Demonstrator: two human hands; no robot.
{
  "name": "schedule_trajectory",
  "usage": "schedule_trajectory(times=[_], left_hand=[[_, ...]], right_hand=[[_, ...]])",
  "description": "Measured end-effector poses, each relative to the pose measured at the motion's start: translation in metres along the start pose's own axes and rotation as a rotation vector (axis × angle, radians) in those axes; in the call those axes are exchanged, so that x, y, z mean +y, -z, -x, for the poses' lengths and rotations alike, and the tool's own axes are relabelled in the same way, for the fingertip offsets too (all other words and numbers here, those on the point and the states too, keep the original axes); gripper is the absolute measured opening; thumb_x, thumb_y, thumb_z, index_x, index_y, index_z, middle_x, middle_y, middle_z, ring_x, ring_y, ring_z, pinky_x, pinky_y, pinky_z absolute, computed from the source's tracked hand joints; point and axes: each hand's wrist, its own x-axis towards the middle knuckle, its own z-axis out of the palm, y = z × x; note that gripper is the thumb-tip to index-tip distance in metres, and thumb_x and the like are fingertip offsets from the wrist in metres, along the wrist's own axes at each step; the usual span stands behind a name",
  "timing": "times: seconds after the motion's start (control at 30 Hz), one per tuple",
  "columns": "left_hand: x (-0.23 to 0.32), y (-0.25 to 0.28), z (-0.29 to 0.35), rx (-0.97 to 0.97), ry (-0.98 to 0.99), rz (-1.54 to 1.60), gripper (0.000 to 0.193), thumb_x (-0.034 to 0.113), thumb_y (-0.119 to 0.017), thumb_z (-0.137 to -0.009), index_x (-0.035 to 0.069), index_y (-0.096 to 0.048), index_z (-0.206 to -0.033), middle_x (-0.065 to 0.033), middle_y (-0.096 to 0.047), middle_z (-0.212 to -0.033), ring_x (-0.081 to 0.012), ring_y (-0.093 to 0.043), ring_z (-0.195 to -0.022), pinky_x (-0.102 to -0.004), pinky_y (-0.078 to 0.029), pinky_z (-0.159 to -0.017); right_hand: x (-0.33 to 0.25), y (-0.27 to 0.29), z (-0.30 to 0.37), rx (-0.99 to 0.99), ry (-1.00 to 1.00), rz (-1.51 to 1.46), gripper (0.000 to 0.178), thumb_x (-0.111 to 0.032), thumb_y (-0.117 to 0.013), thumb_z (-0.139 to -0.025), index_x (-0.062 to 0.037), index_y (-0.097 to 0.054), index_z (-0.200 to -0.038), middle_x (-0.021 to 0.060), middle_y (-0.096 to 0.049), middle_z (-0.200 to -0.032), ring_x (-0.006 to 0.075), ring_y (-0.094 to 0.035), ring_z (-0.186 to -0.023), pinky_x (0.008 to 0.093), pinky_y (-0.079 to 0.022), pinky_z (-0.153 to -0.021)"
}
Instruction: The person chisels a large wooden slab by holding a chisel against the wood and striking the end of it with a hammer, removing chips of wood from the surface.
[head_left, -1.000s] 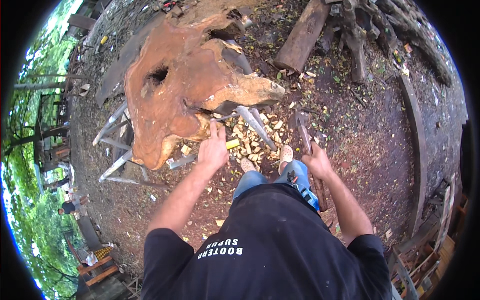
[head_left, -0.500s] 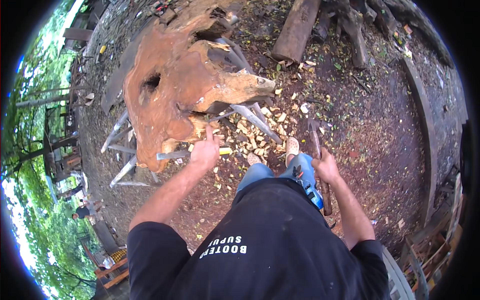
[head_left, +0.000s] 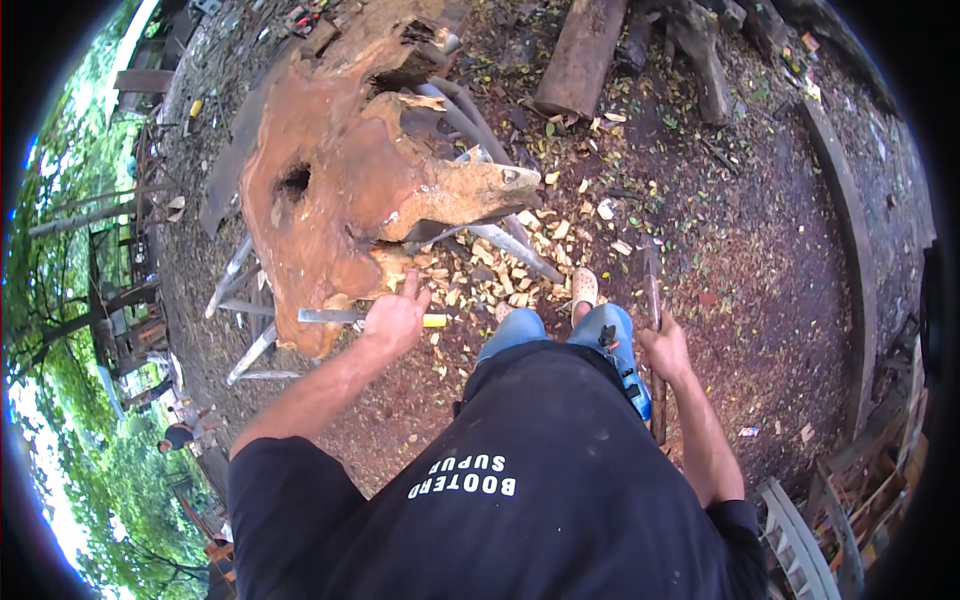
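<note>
A large reddish-brown wood slab with a ragged edge and a dark hole rests on a frame of pale metal legs. My left hand is at the slab's near edge, closed around a chisel with a flat grey blade and a yellow handle end. One or two of its fingers stretch toward the pale, chipped edge. Beside my right leg, my right hand grips a long wooden-handled tool. Its narrow dark head points away from me; its exact kind is unclear.
Pale wood chips litter the ground between the slab and my feet. A thick log lies at the far side, with roots or branches beside it. On the right runs a long beam. A person is at the far left.
My left hand has moved left and slightly nearer with the chisel, its fingers still toward the slab's edge. My right hand and its tool have shifted slightly right and nearer. The view has shifted slightly.
</note>
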Motion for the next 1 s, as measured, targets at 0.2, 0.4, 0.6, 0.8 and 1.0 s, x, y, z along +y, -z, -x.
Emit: schedule_trajectory(times=[0.2,0.4,0.6,0.8,1.0], left_hand=[[-0.006,0.009,-0.028,-0.033,0.056,0.104,0.042,0.008,-0.064,-0.079,-0.001,-0.053,-0.118,-0.0294,-0.057,-0.12,-0.0334,-0.071,-0.09,-0.0399,-0.059,-0.072],[0.014,-0.02,-0.059,0.006,0.194,0.008,0.039,0.009,-0.064,-0.079,-0.002,-0.054,-0.115,-0.0231,-0.062,-0.106,-0.0323,-0.07,-0.087,-0.0392,-0.058,-0.071],[0.015,-0.022,0.005,-0.092,-0.055,0.268,0.032,0.009,-0.068,-0.076,0.005,-0.055,-0.106,-0.0136,-0.066,-0.093,-0.0306,-0.07,-0.079,-0.0427,-0.057,-0.068],[0.034,-0.078,0.084,-0.074,0.328,0.48,0.047,0.015,-0.073,-0.08,0.014,-0.052,-0.122,-0.0139,-0.058,-0.122,-0.0332,-0.068,-0.096,-0.0477,-0.056,-0.078],[0.039,-0.018,0.026,0.152,0.3,0.497,0.056,0.008,-0.071,-0.075,0.015,-0.051,-0.127,-0.017,-0.044,-0.143,-0.0372,-0.068,-0.096,-0.047,-0.057,-0.081]], right_hand=[[-0.015,0.011,-0.005,0.011,-0.05,0.046,0.026,-0.013,-0.059,-0.08,0.0036,-0.056,-0.1,0.0101,-0.061,-0.071,0.0179,-0.061,-0.053,0.0344,-0.051,-0.048],[-0.001,0.006,-0.03,-0.017,-0.075,0.188,0.024,-0.015,-0.059,-0.08,0.0028,-0.058,-0.096,0.0121,-0.063,-0.07,0.0195,-0.062,-0.056,0.037,-0.051,-0.052],[-0.013,-0.003,-0.043,-0.06,-0.041,0.231,0.033,-0.017,-0.06,-0.079,0.0071,-0.057,-0.101,0.017,-0.065,-0.073,0.0237,-0.065,-0.059,0.0391,-0.053,-0.056],[-0.004,-0.01,-0.067,-0.071,-0.043,0.276,0.037,-0.02,-0.061,-0.076,0.0075,-0.058,-0.101,0.023,-0.067,-0.078,0.0304,-0.068,-0.064,0.0416,-0.054,-0.063],[-0.03,-0.016,-0.073,-0.104,0.014,0.42,0.04,-0.023,-0.062,-0.076,0.0074,-0.059,-0.102,0.0257,-0.068,-0.083,0.0339,-0.07,-0.076,0.0434,-0.055,-0.073]])
